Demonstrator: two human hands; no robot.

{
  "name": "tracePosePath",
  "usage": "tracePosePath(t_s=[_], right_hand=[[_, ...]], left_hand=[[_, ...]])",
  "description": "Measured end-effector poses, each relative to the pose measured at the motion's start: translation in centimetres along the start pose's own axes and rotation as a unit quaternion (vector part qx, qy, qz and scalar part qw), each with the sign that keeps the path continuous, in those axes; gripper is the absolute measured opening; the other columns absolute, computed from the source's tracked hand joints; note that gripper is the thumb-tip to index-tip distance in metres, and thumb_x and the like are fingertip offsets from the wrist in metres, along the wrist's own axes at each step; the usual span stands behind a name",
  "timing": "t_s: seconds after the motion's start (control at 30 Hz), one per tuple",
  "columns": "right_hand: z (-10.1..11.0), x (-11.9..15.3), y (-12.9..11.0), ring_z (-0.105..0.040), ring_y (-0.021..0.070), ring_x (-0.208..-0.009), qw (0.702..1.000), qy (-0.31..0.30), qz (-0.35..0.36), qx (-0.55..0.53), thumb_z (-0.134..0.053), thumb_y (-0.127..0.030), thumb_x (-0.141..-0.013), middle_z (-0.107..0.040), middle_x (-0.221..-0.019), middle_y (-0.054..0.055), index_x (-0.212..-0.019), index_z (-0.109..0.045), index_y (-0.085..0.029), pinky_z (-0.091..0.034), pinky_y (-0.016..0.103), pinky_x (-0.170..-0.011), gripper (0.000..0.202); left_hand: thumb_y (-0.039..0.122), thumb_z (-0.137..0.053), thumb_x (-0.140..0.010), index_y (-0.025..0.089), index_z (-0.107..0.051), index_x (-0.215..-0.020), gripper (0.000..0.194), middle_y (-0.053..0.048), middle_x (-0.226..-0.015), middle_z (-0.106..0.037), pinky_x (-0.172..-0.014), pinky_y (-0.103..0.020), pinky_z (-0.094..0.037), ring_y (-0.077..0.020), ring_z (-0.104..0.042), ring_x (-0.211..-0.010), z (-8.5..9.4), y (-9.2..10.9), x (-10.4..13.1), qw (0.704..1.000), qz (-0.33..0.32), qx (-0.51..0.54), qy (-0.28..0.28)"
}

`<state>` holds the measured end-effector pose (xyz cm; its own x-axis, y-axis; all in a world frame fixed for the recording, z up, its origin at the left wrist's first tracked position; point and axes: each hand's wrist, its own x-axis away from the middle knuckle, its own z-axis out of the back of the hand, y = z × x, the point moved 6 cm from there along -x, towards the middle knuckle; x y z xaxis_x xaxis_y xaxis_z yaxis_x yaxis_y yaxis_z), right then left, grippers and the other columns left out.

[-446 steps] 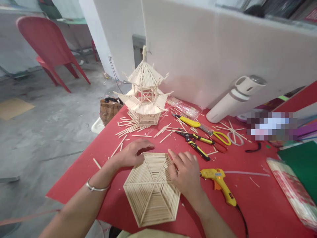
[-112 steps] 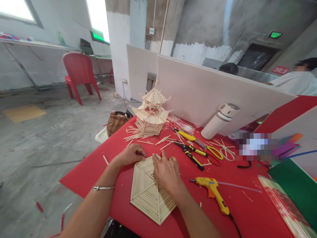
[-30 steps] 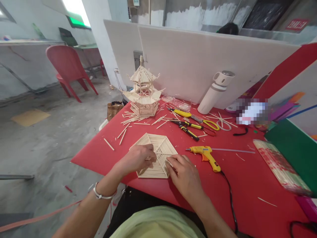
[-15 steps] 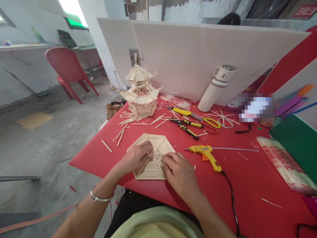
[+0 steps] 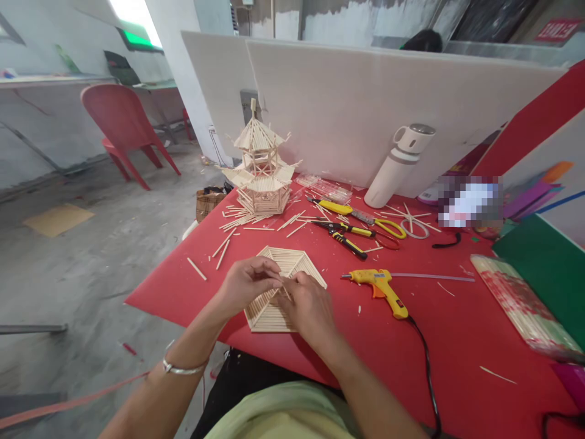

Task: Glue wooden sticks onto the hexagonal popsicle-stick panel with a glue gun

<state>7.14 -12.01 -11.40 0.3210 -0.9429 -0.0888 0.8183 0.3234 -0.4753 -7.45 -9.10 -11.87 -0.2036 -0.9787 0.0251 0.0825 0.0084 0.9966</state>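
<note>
A flat hexagonal panel of thin wooden sticks (image 5: 274, 321) lies on the red table (image 5: 365, 360) near its front edge. Over its left part is my left hand (image 5: 249, 283), thumb and fingers pinched together. My right hand (image 5: 311, 305) meets it above the panel's middle, with fingers curled. Whatever is between the fingertips is too small to make out. Right of the panel rests a yellow glue gun (image 5: 379, 285). Behind stands a pagoda model of sticks (image 5: 262, 177), with loose sticks (image 5: 244, 218) at its foot.
Cutters (image 5: 342, 235), yellow-handled scissors (image 5: 388, 227) and a white flask (image 5: 397, 167) stand or lie toward the back. A packet of sticks (image 5: 525, 305) lies at the right. A white board (image 5: 365, 103) rises behind, with the top of a person's head (image 5: 424, 41) beyond it.
My right hand has moved left and slightly up, over the panel's middle. The fingertips of both hands have come together there, and my left hand's fingers have shifted.
</note>
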Motion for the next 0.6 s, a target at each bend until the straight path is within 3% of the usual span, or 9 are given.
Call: tracePosePath(t_s=[0.07, 0.13, 0.17, 0.23, 0.3, 0.33, 0.43, 0.53, 0.6], right_hand=[[-0.1, -0.1, 0.0, -0.065, 0.0189, -0.088, 0.999, 0.015, -0.004, -0.033, -0.056, -0.032, -0.096, -0.072, -0.089, 0.003, -0.097, -0.077, -0.029, -0.04, 0.027, -0.07, 0.021], [0.1, 0.1, 0.1, -0.066, 0.0165, -0.085, 0.996, 0.035, -0.007, -0.082, -0.059, -0.027, -0.094, -0.075, -0.087, 0.001, -0.092, -0.078, -0.029, -0.041, 0.025, -0.072, 0.02], [0.3, 0.3, 0.2, -0.067, 0.0156, -0.083, 0.993, 0.045, -0.007, -0.105, -0.062, -0.026, -0.093, -0.076, -0.088, 0.0, -0.092, -0.079, -0.03, -0.042, 0.024, -0.072, 0.017], [0.8, 0.7, 0.4, -0.068, 0.0144, -0.079, 0.988, 0.068, -0.008, -0.138, -0.067, -0.028, -0.089, -0.077, -0.087, -0.002, -0.091, -0.079, -0.032, -0.043, 0.023, -0.071, 0.013], [1.5, 1.0, 0.8, -0.068, 0.0141, -0.077, 0.984, 0.093, -0.017, -0.154, -0.071, -0.03, -0.087, -0.077, -0.084, -0.004, -0.087, -0.079, -0.032, -0.043, 0.023, -0.069, 0.009], [1.9, 1.0, 1.1, -0.069, 0.0142, -0.076, 0.982, 0.108, -0.025, -0.155, -0.072, -0.031, -0.086, -0.077, -0.083, -0.004, -0.086, -0.079, -0.032, -0.043, 0.023, -0.069, 0.008], [3.2, 0.7, 2.4, -0.069, 0.0154, -0.075, 0.975, 0.149, -0.067, -0.147, -0.072, -0.039, -0.085, -0.077, -0.082, -0.003, -0.081, -0.079, -0.03, -0.044, 0.024, -0.069, 0.012], [3.6, 0.0, 3.9, -0.067, 0.0162, -0.069, 0.972, 0.137, -0.116, -0.154, -0.069, -0.048, -0.085, -0.075, -0.074, -0.002, -0.077, -0.077, -0.027, -0.044, 0.025, -0.064, 0.024], [3.2, -0.5, 4.3, -0.068, 0.0173, -0.07, 0.972, 0.112, -0.115, -0.17, -0.065, -0.049, -0.087, -0.076, -0.076, -0.001, -0.08, -0.078, -0.027, -0.046, 0.026, -0.065, 0.026]], left_hand=[[0.027, -0.079, -0.07, 0.014, -0.066, -0.083, 0.023, -0.005, -0.075, -0.07, -0.068, -0.027, -0.053, -0.0167, -0.067, -0.072, 0.3, 0.5, 0.2, 1.0, -0.009, -0.016, 0.016], [0.028, -0.08, -0.069, 0.015, -0.068, -0.086, 0.025, -0.004, -0.079, -0.07, -0.066, -0.025, -0.051, -0.0147, -0.063, -0.072, 0.4, 0.9, 0.3, 0.998, -0.018, -0.056, 0.022], [0.028, -0.082, -0.066, 0.015, -0.07, -0.09, 0.03, -0.004, -0.084, -0.07, -0.066, -0.023, -0.05, -0.0138, -0.062, -0.072, 0.0, 1.0, 0.4, 0.997, -0.018, -0.078, -0.001], [0.027, -0.087, -0.06, 0.017, -0.071, -0.099, 0.043, -0.003, -0.094, -0.072, -0.066, -0.022, -0.049, -0.0132, -0.06, -0.075, -1.6, 0.9, 0.5, 0.988, -0.012, -0.109, -0.108], [0.029, -0.083, -0.065, 0.016, -0.072, -0.097, 0.037, -0.002, -0.09, -0.072, -0.065, -0.021, -0.048, -0.0132, -0.06, -0.074, -3.1, 0.5, 0.8, 0.973, 0.004, -0.099, -0.208], [0.031, -0.078, -0.072, 0.015, -0.073, -0.092, 0.027, -0.002, -0.082, -0.071, -0.063, -0.021, -0.048, -0.0129, -0.06, -0.071, -3.4, 0.2, 0.7, 0.971, 0.013, -0.085, -0.223], [0.035, -0.068, -0.081, 0.012, -0.073, -0.077, 0.024, -0.001, -0.062, -0.065, -0.056, -0.021, -0.046, -0.0107, -0.056, -0.057, -2.2, -0.2, -0.3, 0.991, 0.034, -0.054, -0.119], [0.034, -0.077, -0.072, 0.012, -0.075, -0.073, 0.022, -0.003, -0.061, -0.068, -0.056, -0.023, -0.05, -0.0116, -0.059, -0.055, -0.1, -0.1, -0.9, 0.999, 0.036, -0.031, 0.004], [0.033, -0.083, -0.065, 0.012, -0.076, -0.072, 0.023, -0.004, -0.063, -0.07, -0.058, -0.025, -0.054, -0.0135, -0.062, -0.056, 0.6, 0.1, -1.0, 0.998, 0.038, -0.004, 0.048]])
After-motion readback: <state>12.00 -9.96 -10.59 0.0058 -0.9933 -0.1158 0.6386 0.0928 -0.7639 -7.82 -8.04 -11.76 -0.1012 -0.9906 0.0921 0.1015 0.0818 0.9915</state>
